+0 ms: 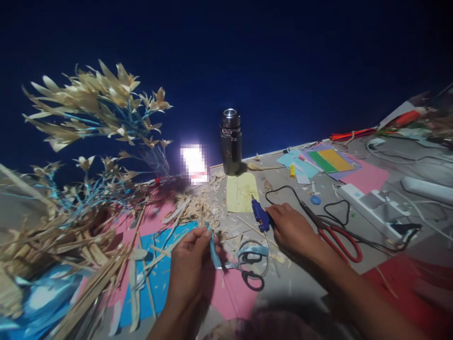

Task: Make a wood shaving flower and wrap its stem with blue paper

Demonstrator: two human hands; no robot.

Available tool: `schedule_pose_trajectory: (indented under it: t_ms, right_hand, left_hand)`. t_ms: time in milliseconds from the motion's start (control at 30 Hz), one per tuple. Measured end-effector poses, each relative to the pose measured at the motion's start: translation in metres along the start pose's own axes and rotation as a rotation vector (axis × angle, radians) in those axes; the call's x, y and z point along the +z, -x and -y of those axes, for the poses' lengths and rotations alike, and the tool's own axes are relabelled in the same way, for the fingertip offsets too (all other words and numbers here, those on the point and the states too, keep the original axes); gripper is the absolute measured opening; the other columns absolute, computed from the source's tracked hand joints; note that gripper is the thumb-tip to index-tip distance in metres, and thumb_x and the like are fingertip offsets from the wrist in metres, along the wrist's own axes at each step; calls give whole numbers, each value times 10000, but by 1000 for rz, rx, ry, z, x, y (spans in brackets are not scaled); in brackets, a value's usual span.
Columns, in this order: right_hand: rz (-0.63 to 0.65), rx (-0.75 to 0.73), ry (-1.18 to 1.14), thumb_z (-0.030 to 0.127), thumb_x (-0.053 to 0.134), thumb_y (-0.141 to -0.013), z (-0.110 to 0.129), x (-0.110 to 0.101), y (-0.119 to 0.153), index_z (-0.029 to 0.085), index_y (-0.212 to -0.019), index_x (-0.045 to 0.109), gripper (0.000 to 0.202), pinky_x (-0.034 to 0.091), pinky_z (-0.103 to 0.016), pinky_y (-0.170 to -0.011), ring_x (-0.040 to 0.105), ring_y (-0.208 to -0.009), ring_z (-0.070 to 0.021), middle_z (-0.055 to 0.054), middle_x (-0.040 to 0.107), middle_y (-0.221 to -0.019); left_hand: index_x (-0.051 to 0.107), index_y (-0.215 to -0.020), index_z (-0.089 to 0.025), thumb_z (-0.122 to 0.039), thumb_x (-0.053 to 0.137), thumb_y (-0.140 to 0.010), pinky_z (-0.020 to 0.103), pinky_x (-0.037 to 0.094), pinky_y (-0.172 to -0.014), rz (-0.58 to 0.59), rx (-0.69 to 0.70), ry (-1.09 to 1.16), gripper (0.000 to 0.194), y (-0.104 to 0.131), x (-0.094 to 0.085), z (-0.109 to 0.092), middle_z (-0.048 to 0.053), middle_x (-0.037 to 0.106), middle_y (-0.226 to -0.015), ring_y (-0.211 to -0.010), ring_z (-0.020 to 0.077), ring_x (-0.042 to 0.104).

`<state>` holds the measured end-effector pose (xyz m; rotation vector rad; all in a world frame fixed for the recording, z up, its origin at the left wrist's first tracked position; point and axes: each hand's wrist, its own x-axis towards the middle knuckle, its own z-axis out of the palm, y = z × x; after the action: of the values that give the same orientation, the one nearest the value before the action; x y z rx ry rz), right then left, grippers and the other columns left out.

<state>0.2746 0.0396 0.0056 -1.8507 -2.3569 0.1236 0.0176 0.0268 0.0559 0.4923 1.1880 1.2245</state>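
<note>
My left hand (191,255) is closed in a pinch on a light blue ribbon (214,250), whose loose length hangs down on the right of the fingers. A thin wire-like line runs below it. My right hand (288,226) is closed at the handle of a blue glue gun (261,215), its nozzle over a yellow paper sheet (242,193); the fingertips are partly hidden. Black-handled scissors (253,279) lie between the hands, beside a roll of light blue ribbon (262,250).
A steel flask (231,146) stands behind the yellow sheet, near a bright blurred screen (194,163). Dried husk flowers on blue stems (106,113) rise at left above husk strips (88,245). Red-handled scissors (341,243), cables and a white power strip (371,212) lie at right.
</note>
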Motion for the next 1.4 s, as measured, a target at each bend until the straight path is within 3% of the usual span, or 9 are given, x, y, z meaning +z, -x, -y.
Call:
schedule_pose_trajectory:
  t_ms: [200,333,467,567,700,867,1400]
  right_hand:
    - [2,22,69,23,559,-810,-8,9,-5,150,-1269,654,485,425,-415,-875,533,-1102,-337,-159,652,-1249]
    - [-37,6,14,60,601,-776,-16,10,-7,144,-1168,681,408,426,-452,-910,533,-1133,-356,-167,645,-1262]
    - [-195,-71,-224,86,575,-807,-23,8,-4,154,-1187,647,392,430,-479,-976,578,-1142,-331,-149,680,-1228]
    - [-287,-252,-513,154,573,-882,-22,-1,3,168,-1263,606,383,479,-445,-969,613,-1117,-289,-148,680,-1212]
    - [-169,-466,-745,360,577,-989,-10,-17,10,161,-1277,614,352,525,-389,-855,632,-985,-252,-135,688,-1117]
    - [-77,-553,-863,575,434,-1048,4,-24,13,169,-1221,674,502,524,-394,-857,640,-954,-245,-133,719,-1055]
    - [-5,-560,-944,595,423,-1049,12,-25,7,161,-1146,685,516,487,-353,-822,617,-906,-220,-107,702,-987]
  left_hand:
    - [687,-771,-157,-234,928,-553,261,531,-485,82,-88,-22,334,-7,12,15,26,715,-609,-486,152,631]
    - [696,-748,-145,-220,923,-569,229,493,-494,107,-126,3,299,-11,14,23,32,705,-594,-490,133,621]
    - [707,-771,-154,-219,905,-611,215,453,-471,94,-112,42,263,-15,18,23,8,683,-576,-475,124,603]
    - [701,-768,-154,-189,908,-601,220,468,-477,79,-102,50,268,-16,20,24,8,685,-570,-472,127,606]
    - [699,-787,-157,-168,910,-605,222,502,-500,63,-102,75,280,-17,22,25,12,701,-588,-489,128,628]
    - [709,-811,-150,-203,906,-636,224,502,-494,92,-87,63,269,-17,20,29,13,698,-602,-499,133,636]
    - [747,-793,-142,-204,880,-711,203,473,-524,160,-63,70,168,-15,16,31,7,698,-608,-506,101,614]
